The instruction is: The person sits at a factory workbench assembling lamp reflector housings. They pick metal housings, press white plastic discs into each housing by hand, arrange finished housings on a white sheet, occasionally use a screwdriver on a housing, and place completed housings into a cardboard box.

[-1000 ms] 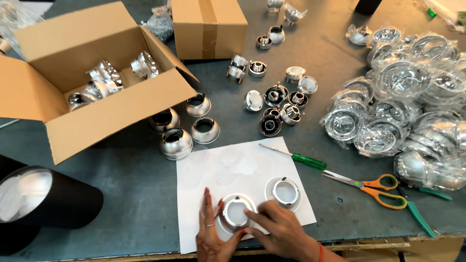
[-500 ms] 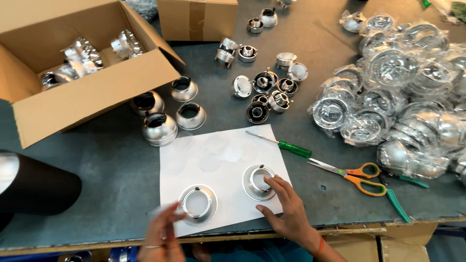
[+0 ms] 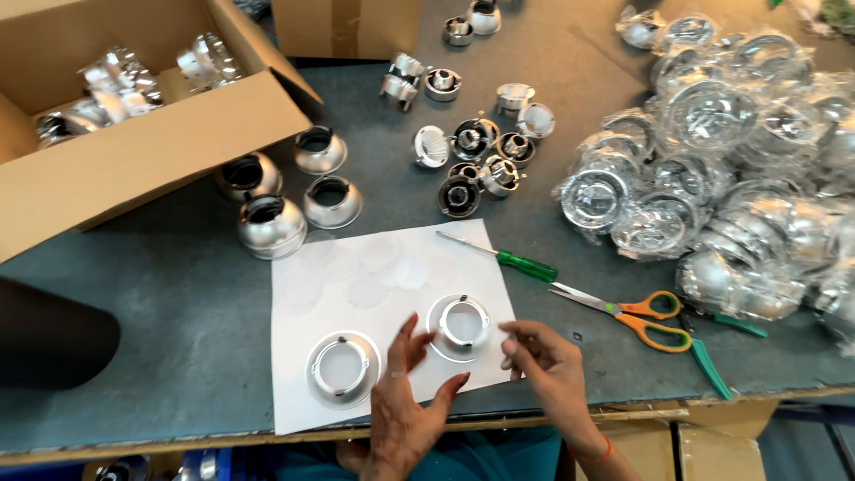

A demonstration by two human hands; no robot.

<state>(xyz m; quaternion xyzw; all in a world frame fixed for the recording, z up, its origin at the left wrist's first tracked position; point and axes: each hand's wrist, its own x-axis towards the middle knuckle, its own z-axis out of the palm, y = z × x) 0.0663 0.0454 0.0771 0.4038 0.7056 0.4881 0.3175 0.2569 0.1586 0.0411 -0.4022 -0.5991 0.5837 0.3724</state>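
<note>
Both hands flanking silver ring

White paper sheet on a dull grey-green table. Two silver metal rings on it, bright and plain. Silver domed housings nearby, dark inside. Brown cardboard box. Screwdriver with a translucent green handle, steel shaft. Scissors, orange handles. Clear plastic-wrapped reflectors, chrome glints. Right hand with an orange-red band at the wrist; left hand with dark red nails.
</note>
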